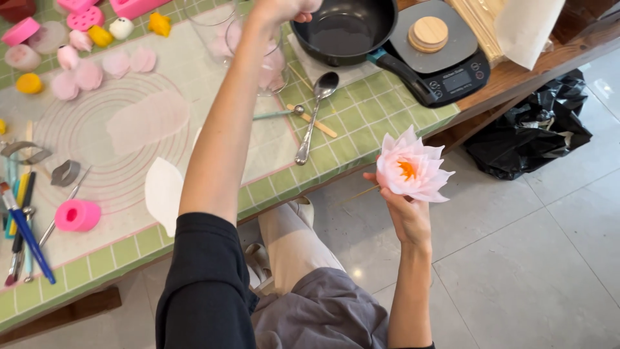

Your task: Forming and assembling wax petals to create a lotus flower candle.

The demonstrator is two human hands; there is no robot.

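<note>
My right hand [407, 210] is held out over the floor beside the table, shut on the thin stick of a pale pink flower [413, 169] with layered petals and an orange centre. My left hand [284, 8] reaches up over the table to the top edge of the view, next to a black pan [345, 29]. Its fingers look curled, but the frame cuts them off. A clear glass container [268, 64] stands under that forearm.
A green tiled table [361, 113] carries a round-marked mat [97, 139], a metal spoon [313, 116], a scale [452, 71] with a wooden disc, pink petals [77, 74], a pink mould [77, 215] and brushes [22, 232]. A black bag [529, 129] lies on the grey floor.
</note>
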